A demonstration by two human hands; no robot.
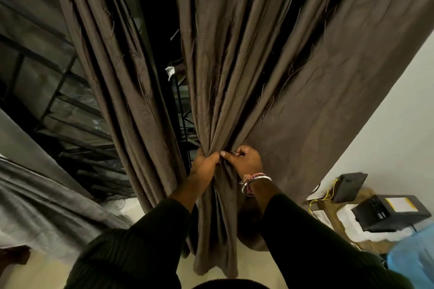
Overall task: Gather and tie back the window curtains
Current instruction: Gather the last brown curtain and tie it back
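Note:
A brown curtain panel (270, 73) hangs in front of me, bunched into tight folds at its middle. My left hand (203, 166) is wrapped around the gathered bunch from the left. Right beside it, my right hand (244, 159) pinches folds of the same bunch, thumb tip touching my left hand. Below my hands the curtain's tail (216, 241) hangs loose between my black sleeves. A second brown curtain panel (117, 65) hangs free to the left. Between the two panels shows a dark window (169, 30). No tie-back is visible.
A grey sheer curtain (42, 195) drapes at the lower left over window bars (58, 91). At the right, a white wall (387, 124), black boxes (387, 213) with yellow wires on a wooden stand, and a blue cloth (413, 253).

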